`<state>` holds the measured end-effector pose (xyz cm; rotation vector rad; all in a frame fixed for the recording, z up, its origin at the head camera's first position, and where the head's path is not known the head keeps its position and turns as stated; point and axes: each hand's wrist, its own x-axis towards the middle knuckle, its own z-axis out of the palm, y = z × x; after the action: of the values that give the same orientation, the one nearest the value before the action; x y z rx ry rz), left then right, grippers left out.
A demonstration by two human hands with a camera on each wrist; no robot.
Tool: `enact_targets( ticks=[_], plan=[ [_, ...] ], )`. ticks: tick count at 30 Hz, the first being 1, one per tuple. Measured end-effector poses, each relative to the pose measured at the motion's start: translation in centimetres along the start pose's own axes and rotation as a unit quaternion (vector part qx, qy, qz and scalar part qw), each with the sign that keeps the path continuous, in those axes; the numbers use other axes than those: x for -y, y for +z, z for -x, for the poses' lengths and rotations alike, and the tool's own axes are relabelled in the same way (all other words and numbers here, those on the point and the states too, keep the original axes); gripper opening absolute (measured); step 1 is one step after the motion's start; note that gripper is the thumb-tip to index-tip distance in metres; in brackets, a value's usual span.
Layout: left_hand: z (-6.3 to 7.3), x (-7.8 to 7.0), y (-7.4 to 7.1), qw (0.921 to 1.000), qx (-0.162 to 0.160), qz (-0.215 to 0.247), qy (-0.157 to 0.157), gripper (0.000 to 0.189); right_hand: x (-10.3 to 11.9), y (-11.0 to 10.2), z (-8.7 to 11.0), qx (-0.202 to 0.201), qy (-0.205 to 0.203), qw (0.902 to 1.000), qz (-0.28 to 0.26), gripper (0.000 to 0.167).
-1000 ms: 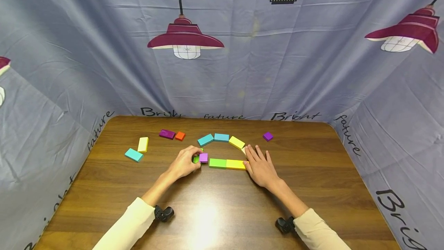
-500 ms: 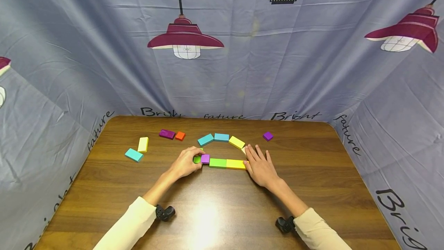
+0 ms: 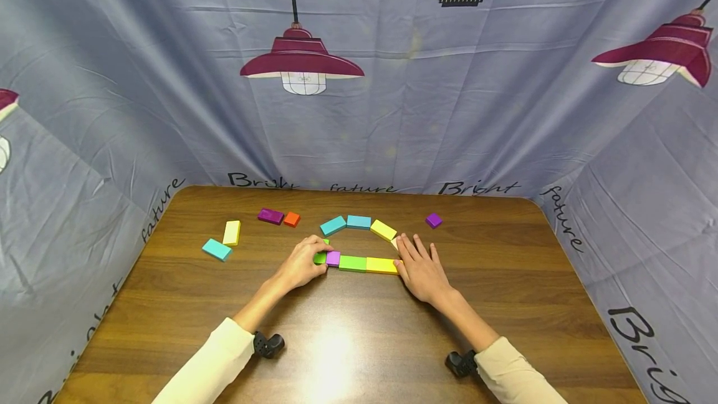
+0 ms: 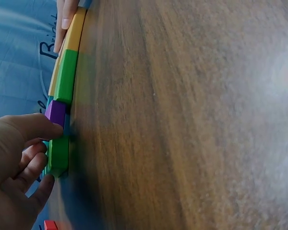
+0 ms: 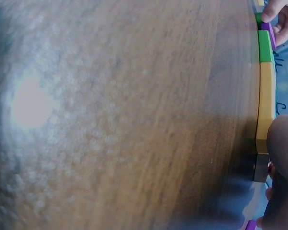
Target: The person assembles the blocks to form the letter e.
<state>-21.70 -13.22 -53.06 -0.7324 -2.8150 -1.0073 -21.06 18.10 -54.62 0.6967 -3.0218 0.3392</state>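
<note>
My left hand [image 3: 300, 264] pinches a small purple block [image 3: 333, 259] between thumb and forefinger, at the left end of a straight row. In that row a green block [image 3: 353, 264] and a yellow block [image 3: 381, 265] lie end to end. Another green block [image 4: 58, 155] sits among the left hand's fingers, partly covered by them. With its fingers straight and spread, my right hand [image 3: 422, 273] rests at the row's right end, thumb on the yellow block and fingertips over a pale block [image 3: 394, 244]. A dark block [image 5: 260, 167] shows beside it in the right wrist view.
Behind the row, two blue blocks [image 3: 358, 222] and a yellow block [image 3: 384, 230] form an arc. Cyan [image 3: 216, 250], pale yellow [image 3: 232, 233], magenta [image 3: 271, 216] and orange [image 3: 291, 219] blocks lie at left. A purple block [image 3: 434, 221] lies at back right. A curtain [image 3: 359, 142] surrounds the wooden table.
My left hand has shifted slightly right, bringing the purple block down and rightward against the green block of the row. The right hand stays in place.
</note>
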Motion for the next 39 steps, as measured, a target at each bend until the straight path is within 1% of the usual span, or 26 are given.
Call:
enact_targets(
  ticks=[5,11,13,15,18,20,23,28,31,33,35,37,39],
  plan=[
    [0.0,0.1,0.2,1.0,-0.003,-0.001,0.002,0.038,0.1,-0.1,0.0,0.003,0.002,1.0,-0.005,0.058],
    [0.1,-0.1,0.2,1.0,0.004,-0.003,-0.008,0.039,0.0,0.0,0.0,0.003,0.002,1.0,-0.004,0.058],
    [0.2,-0.1,0.2,1.0,0.004,-0.003,-0.007,0.039,0.0,0.0,0.0,0.003,0.003,1.0,-0.003,0.058],
    [0.3,-0.1,0.1,1.0,-0.001,0.0,-0.004,0.04,0.1,-0.1,0.0,0.003,0.003,1.0,-0.004,0.058],
    [0.6,0.2,-0.5,0.9998,-0.02,0.007,-0.002,0.041,0.2,-0.2,0.0,-0.001,0.002,1.0,-0.007,0.058],
    [0.9,0.7,-1.2,0.9992,-0.037,0.012,-0.009,0.043,0.2,-0.2,0.0,-0.003,0.001,1.0,-0.009,0.058],
    [1.5,1.7,-2.7,0.9976,-0.058,0.019,-0.033,0.045,0.2,-0.2,0.0,-0.006,0.001,0.9999,-0.009,0.058],
    [2.6,4.1,-5.9,0.9927,-0.092,0.021,-0.075,0.05,0.2,-0.2,0.0,-0.009,0.001,0.9999,-0.006,0.057],
    [3.3,5.8,-7.8,0.9887,-0.107,0.032,-0.1,0.053,0.2,-0.2,0.1,-0.01,0.002,0.9999,-0.008,0.057],
    [4.0,6.7,-9.0,0.9853,-0.107,0.043,-0.126,0.056,0.2,-0.2,0.1,-0.008,0.004,0.9999,-0.008,0.057],
    [4.6,7.7,-10.1,0.9823,-0.104,0.043,-0.15,0.058,0.2,-0.1,0.1,-0.007,0.003,1.0,-0.006,0.057],
    [5.2,8.6,-11.0,0.9792,-0.095,0.037,-0.175,0.061,0.2,-0.2,0.0,-0.006,0.002,1.0,-0.004,0.058],
    [5.7,9.4,-11.7,0.9773,-0.082,0.031,-0.193,0.065,0.2,-0.2,0.0,-0.007,0.0,1.0,-0.002,0.058]
  ],
)
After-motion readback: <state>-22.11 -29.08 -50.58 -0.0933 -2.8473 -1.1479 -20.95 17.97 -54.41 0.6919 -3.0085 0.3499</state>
